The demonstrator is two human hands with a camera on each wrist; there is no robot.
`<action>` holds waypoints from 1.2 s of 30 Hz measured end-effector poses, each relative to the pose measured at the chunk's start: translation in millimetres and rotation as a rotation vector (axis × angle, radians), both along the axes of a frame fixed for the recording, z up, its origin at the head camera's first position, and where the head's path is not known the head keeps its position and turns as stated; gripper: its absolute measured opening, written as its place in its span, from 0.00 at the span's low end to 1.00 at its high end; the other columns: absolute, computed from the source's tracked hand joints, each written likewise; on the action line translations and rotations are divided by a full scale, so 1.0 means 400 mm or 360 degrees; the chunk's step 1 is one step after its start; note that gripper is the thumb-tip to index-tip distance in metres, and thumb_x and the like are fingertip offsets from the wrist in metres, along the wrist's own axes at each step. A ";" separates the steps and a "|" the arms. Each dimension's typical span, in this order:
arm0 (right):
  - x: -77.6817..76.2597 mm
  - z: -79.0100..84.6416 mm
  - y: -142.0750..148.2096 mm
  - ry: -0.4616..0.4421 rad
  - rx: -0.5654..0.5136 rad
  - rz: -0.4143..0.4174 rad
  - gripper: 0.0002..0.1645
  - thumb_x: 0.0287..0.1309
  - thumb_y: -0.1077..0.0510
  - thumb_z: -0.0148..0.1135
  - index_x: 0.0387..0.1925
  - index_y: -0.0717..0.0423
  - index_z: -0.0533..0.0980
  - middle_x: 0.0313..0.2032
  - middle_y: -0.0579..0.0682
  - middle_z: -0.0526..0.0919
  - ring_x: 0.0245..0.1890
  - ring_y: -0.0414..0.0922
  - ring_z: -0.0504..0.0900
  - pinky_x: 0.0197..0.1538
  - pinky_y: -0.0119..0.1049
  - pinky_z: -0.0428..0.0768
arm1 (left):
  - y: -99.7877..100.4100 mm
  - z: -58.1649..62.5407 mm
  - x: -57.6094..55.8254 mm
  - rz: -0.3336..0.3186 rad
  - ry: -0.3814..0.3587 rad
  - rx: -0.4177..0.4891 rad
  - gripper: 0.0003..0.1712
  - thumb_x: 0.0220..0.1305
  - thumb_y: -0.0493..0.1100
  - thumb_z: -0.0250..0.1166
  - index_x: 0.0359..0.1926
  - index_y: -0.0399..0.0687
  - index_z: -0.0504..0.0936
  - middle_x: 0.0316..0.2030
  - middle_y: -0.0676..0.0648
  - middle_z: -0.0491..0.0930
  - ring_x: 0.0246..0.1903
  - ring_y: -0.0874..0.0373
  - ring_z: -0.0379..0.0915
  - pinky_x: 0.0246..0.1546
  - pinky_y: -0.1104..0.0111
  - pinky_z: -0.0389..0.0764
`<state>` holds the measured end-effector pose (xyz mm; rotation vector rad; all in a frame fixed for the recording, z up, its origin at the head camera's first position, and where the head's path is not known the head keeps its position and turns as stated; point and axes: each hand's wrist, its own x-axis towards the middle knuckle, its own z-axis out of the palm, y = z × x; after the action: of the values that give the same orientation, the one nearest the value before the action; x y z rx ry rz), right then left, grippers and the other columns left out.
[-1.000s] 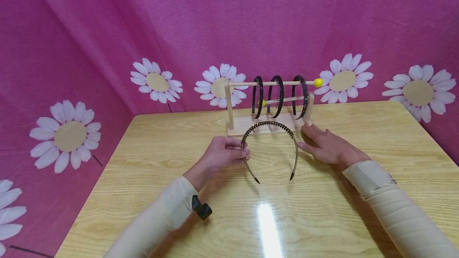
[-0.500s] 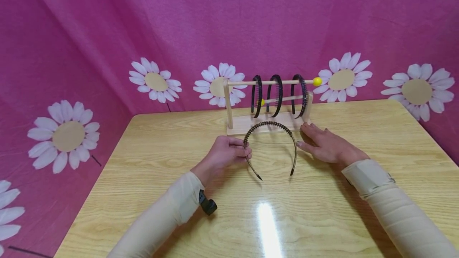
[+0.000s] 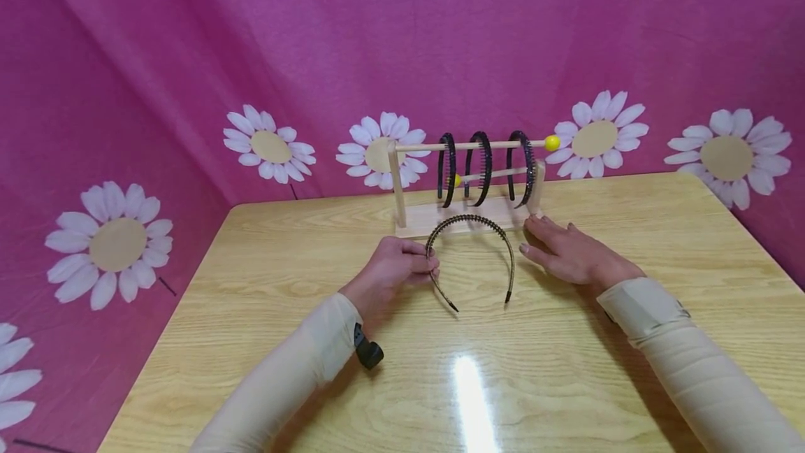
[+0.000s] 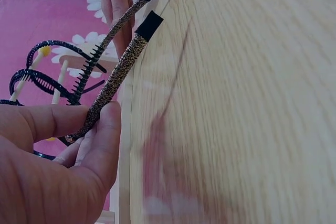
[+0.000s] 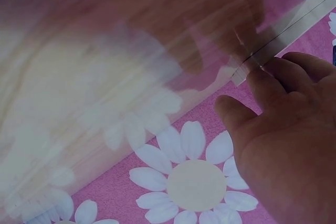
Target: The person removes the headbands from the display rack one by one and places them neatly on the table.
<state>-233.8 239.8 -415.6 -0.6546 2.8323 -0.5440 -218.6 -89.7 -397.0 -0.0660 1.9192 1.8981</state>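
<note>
My left hand [image 3: 393,268] pinches a thin gold-and-black toothed headband [image 3: 467,218] by its left side. In the head view its arch points away and its two dark tips point toward me. The left wrist view shows thumb and fingers on the glittery band [image 4: 116,74], with black end caps beyond them. Just behind stands a wooden headband rack [image 3: 415,221]. On its upper rod hang a left black headband [image 3: 449,177], a middle one [image 3: 486,173] and a right one [image 3: 530,170]. Fingers extended, my right hand [image 3: 572,254] rests at the base's right end.
The rack's upper rod ends in a yellow ball [image 3: 552,143] on the right, and a lower rod has another yellow ball [image 3: 457,179]. Pink cloth with daisies [image 3: 594,138] rises behind the glossy wooden table [image 3: 302,229].
The held headband and left hand have shifted very slightly, the band's tips rising a little in view. The right hand stays at the rack's base.
</note>
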 end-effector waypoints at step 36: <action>-0.001 0.001 -0.001 0.0000 -0.0013 -0.0003 0.46 0.77 0.35 0.38 0.76 0.67 0.52 0.75 0.67 0.50 0.75 0.64 0.46 0.71 0.68 0.43 | 0.035 -0.044 -0.034 -0.0077 -0.0102 -0.0062 0.12 0.64 0.25 0.64 0.48 0.21 0.80 0.32 0.37 0.85 0.26 0.56 0.83 0.38 0.62 0.87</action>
<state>-234.1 239.6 -415.2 -0.6533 2.8326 -0.5563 -232.2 -75.5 -414.6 -0.0901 1.8985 1.8058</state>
